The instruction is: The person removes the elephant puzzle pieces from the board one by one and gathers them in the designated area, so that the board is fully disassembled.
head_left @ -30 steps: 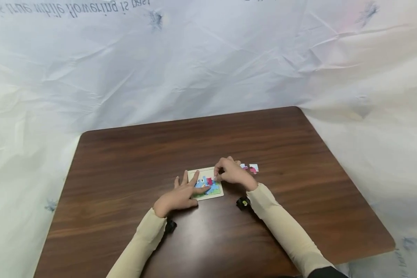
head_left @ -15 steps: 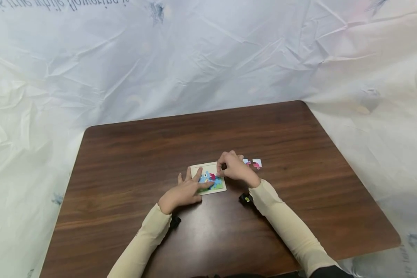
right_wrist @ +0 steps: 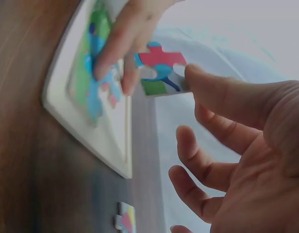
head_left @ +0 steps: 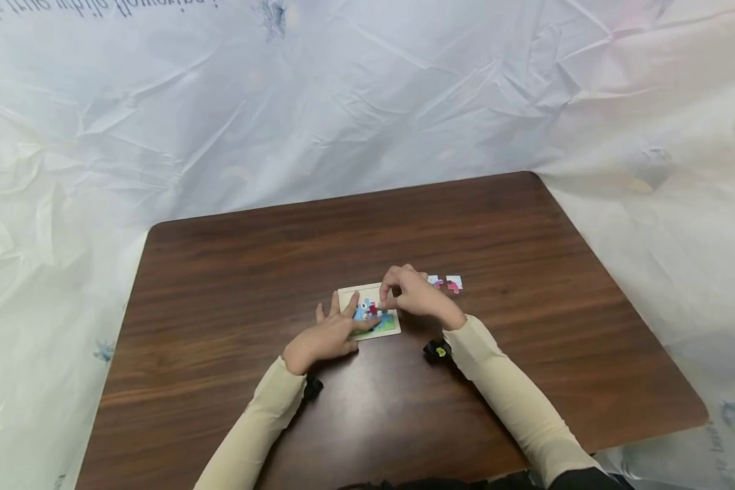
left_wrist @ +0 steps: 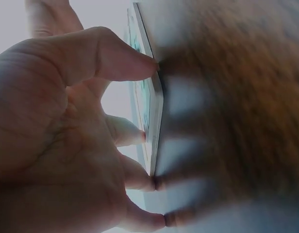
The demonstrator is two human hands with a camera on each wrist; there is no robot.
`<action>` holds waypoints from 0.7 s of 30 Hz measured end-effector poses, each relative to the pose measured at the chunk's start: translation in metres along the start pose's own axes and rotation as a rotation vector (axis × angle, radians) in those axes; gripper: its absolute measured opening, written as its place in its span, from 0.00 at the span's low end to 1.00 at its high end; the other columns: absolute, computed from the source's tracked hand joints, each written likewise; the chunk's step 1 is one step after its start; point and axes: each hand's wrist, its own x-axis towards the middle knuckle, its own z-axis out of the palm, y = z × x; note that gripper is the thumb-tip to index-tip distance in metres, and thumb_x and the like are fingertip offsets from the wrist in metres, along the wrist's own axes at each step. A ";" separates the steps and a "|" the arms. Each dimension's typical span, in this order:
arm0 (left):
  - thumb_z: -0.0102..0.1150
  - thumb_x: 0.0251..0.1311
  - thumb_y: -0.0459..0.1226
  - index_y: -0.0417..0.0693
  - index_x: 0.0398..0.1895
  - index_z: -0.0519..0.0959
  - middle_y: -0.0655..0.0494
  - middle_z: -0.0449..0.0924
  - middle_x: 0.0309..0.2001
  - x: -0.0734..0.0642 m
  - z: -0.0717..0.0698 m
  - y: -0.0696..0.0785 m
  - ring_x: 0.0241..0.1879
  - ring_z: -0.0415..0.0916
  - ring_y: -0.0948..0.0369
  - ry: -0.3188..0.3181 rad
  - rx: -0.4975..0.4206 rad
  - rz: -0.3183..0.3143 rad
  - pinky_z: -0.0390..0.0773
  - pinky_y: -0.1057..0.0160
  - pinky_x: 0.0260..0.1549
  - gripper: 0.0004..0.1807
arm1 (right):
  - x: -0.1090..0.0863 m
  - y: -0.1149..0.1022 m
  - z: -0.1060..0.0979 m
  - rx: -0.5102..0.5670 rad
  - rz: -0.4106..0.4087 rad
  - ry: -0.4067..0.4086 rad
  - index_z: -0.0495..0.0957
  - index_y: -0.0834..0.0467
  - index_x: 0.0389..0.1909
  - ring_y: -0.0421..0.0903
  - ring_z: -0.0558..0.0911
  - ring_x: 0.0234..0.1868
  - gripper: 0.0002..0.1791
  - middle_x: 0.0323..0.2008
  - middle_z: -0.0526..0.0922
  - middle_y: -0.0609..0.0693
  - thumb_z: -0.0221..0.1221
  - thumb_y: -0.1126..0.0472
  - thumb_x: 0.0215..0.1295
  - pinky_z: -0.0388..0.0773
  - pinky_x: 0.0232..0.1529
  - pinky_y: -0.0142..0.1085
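A small jigsaw tray with a cream frame lies on the table, partly filled with a blue, green and red picture. My left hand rests over its left side, fingers spread straight. In the left wrist view, the thumb touches the tray's edge and other fingertips reach its frame and the table. Above the tray's right side is my right hand. Its thumb and index finger pinch a jigsaw piece in red, blue and green, held tilted up off the tray. The other right fingers are loosely bent.
Two loose jigsaw pieces, one nearer and one farther right, lie on the brown wooden table beyond the right hand. A pale wrinkled sheet hangs behind the table's far edge.
The right hand has shifted slightly left over the tray with its piece. My left hand stays spread on the tray. The head view has also shifted a little.
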 end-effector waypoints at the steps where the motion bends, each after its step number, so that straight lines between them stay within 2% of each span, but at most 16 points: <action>1: 0.59 0.68 0.33 0.67 0.75 0.68 0.37 0.34 0.80 0.000 -0.001 0.000 0.72 0.24 0.26 -0.002 -0.002 0.001 0.40 0.20 0.61 0.33 | -0.001 -0.001 -0.002 0.006 0.002 0.003 0.82 0.50 0.24 0.56 0.72 0.48 0.09 0.39 0.80 0.47 0.70 0.60 0.63 0.59 0.47 0.55; 5: 0.59 0.68 0.32 0.65 0.74 0.69 0.37 0.34 0.80 -0.002 -0.006 -0.002 0.73 0.23 0.27 -0.015 -0.024 0.002 0.38 0.21 0.62 0.33 | -0.008 0.001 -0.011 0.037 0.031 0.023 0.82 0.52 0.26 0.58 0.73 0.50 0.08 0.41 0.81 0.49 0.67 0.60 0.66 0.60 0.51 0.61; 10: 0.59 0.66 0.32 0.63 0.75 0.68 0.37 0.35 0.80 -0.004 -0.011 -0.006 0.74 0.25 0.29 -0.014 -0.044 0.002 0.37 0.23 0.63 0.34 | -0.019 0.011 -0.017 0.065 0.059 0.052 0.81 0.54 0.29 0.58 0.72 0.49 0.07 0.41 0.81 0.50 0.66 0.60 0.67 0.65 0.51 0.55; 13: 0.61 0.67 0.36 0.60 0.80 0.60 0.36 0.33 0.80 -0.006 -0.014 -0.009 0.76 0.28 0.31 0.009 -0.079 -0.009 0.37 0.24 0.65 0.38 | -0.027 0.018 -0.020 0.071 0.078 0.066 0.81 0.55 0.30 0.57 0.72 0.50 0.07 0.43 0.81 0.52 0.65 0.61 0.68 0.67 0.52 0.53; 17: 0.64 0.68 0.44 0.53 0.83 0.44 0.39 0.29 0.80 -0.007 -0.017 -0.016 0.77 0.27 0.36 0.053 -0.129 -0.061 0.34 0.27 0.66 0.48 | -0.038 0.024 -0.028 0.071 0.127 0.085 0.80 0.54 0.29 0.59 0.71 0.51 0.07 0.45 0.80 0.54 0.65 0.61 0.69 0.61 0.54 0.61; 21: 0.66 0.67 0.46 0.47 0.83 0.39 0.41 0.33 0.81 -0.005 -0.018 -0.022 0.77 0.25 0.37 0.085 -0.115 -0.091 0.32 0.27 0.66 0.54 | -0.047 0.033 -0.039 0.073 0.159 0.105 0.80 0.55 0.29 0.59 0.69 0.50 0.08 0.45 0.79 0.55 0.64 0.62 0.69 0.59 0.52 0.62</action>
